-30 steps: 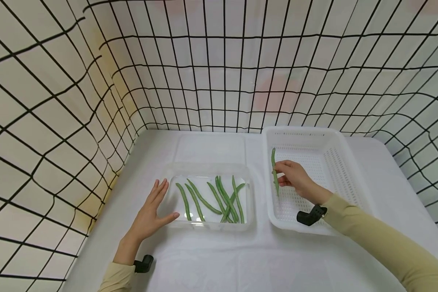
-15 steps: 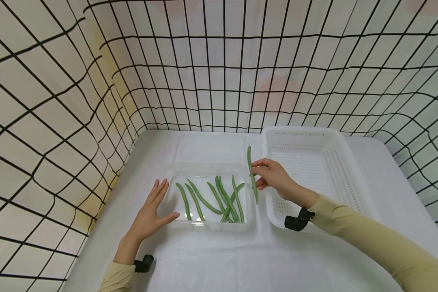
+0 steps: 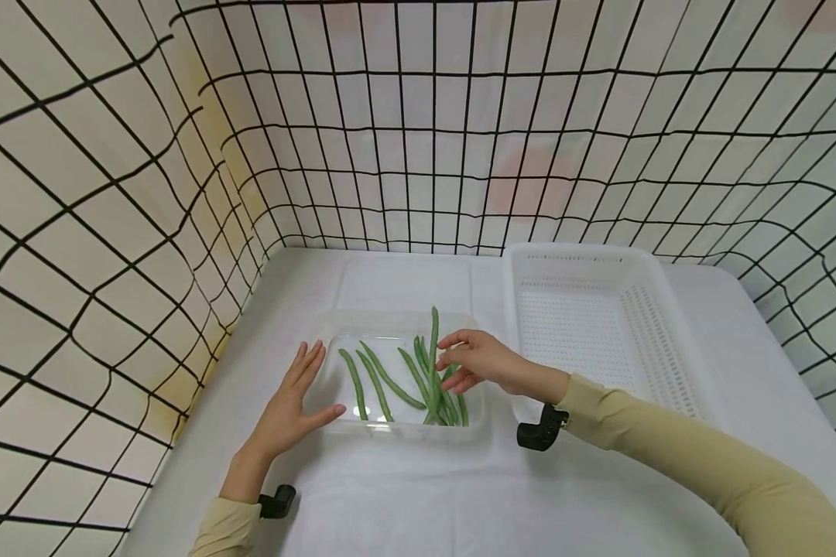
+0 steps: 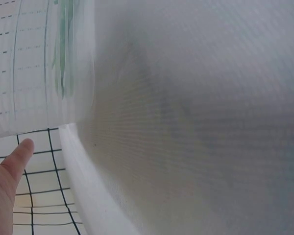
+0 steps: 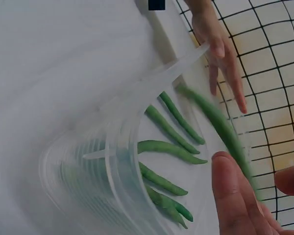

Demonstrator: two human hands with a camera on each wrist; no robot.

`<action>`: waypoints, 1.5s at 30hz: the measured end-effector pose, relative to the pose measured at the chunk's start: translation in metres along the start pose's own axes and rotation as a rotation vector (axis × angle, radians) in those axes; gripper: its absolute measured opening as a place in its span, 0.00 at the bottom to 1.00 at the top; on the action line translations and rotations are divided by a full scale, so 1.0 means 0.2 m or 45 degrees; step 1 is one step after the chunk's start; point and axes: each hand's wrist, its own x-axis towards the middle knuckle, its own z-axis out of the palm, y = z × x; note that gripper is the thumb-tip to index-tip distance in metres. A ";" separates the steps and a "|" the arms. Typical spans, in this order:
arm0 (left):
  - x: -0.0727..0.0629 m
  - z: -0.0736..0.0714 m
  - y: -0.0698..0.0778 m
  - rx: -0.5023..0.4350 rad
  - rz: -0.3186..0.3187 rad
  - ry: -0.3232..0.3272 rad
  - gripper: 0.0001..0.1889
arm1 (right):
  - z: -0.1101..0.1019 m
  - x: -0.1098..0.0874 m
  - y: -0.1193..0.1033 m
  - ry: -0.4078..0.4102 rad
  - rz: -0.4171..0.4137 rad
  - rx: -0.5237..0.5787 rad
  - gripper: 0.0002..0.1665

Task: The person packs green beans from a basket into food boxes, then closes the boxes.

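My right hand (image 3: 484, 360) is over the right half of a clear plastic container (image 3: 406, 432), its thumb and fingers spread apart. Just off the fingertips, a green bean (image 3: 433, 340) stands nearly upright, blurred in the right wrist view. Several more green beans (image 3: 383, 379) lie inside the container, some crossed in a pile at its right. At the container's left side is my left hand (image 3: 286, 414), fingers straight and thumb out by the near left corner. The left wrist view catches only part of that hand (image 4: 7, 181), next to the clear wall.
A white perforated plastic basket (image 3: 658, 317) stands right of the container, partly behind my right forearm. Behind the container a flat clear lid (image 3: 404, 280) lies on the white cloth. Black wire mesh (image 3: 432, 131) encloses the back and both sides.
My right hand has carried the green bean leftward from over the white basket to the clear container, and its fingers have spread off the bean. The left hand has stayed in place.
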 end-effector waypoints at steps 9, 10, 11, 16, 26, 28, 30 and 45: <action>0.01 0.00 0.00 0.009 0.010 -0.001 0.52 | -0.04 -0.02 0.03 -0.006 -0.026 -0.106 0.20; 0.01 0.00 0.00 0.016 0.010 -0.005 0.52 | -0.04 -0.02 0.03 -0.007 -0.029 -0.107 0.20; 0.01 0.00 0.01 0.019 0.007 -0.010 0.52 | -0.05 -0.02 0.02 -0.008 -0.033 -0.107 0.20; 0.01 -0.03 0.00 0.140 0.062 -0.051 0.54 | -0.06 -0.01 -0.01 0.064 -0.047 -0.114 0.26; 0.27 -0.26 0.06 0.248 0.110 -0.111 0.49 | -0.17 0.09 -0.15 0.290 -0.010 -0.034 0.45; 0.39 -0.32 0.10 0.093 0.017 -0.209 0.45 | -0.21 0.14 -0.19 0.302 -0.016 0.013 0.46; 0.52 -0.35 0.12 -0.083 -0.089 -0.316 0.41 | -0.26 0.21 -0.21 0.307 -0.022 0.092 0.46; 1.14 -0.17 0.04 -0.477 -0.836 -0.593 0.47 | -0.42 0.64 -0.19 0.411 0.355 0.399 0.50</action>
